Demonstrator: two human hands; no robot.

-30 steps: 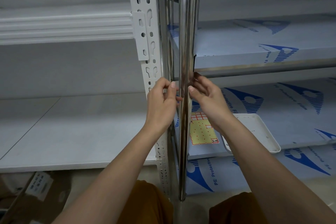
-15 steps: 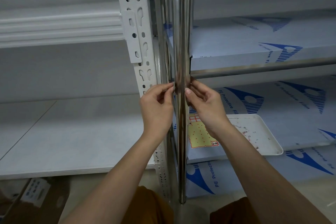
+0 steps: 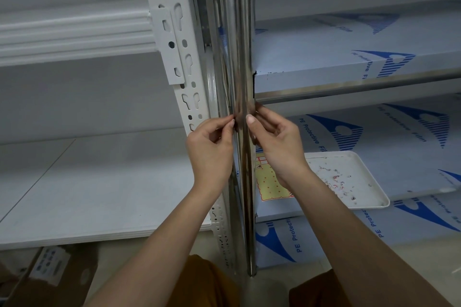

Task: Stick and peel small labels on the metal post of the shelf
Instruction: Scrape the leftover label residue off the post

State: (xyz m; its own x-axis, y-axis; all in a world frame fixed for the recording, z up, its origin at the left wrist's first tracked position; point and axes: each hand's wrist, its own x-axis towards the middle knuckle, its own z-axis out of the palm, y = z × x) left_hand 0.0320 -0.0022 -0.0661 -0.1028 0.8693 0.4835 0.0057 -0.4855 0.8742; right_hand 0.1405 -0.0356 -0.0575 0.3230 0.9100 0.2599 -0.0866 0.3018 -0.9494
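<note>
Both hands work at one spot on the shiny metal post (image 3: 239,57) in the head view: the left hand (image 3: 212,149) and right hand (image 3: 277,142) have crept slightly up it since a second ago, fingertips now pinched close against either side. No label shows between them, so I cannot tell whether either grips one. Behind the right wrist, the yellow label sheet (image 3: 270,182) lies beside the white tray (image 3: 374,197) of peeled scraps, suggesting a peel under way.
</note>
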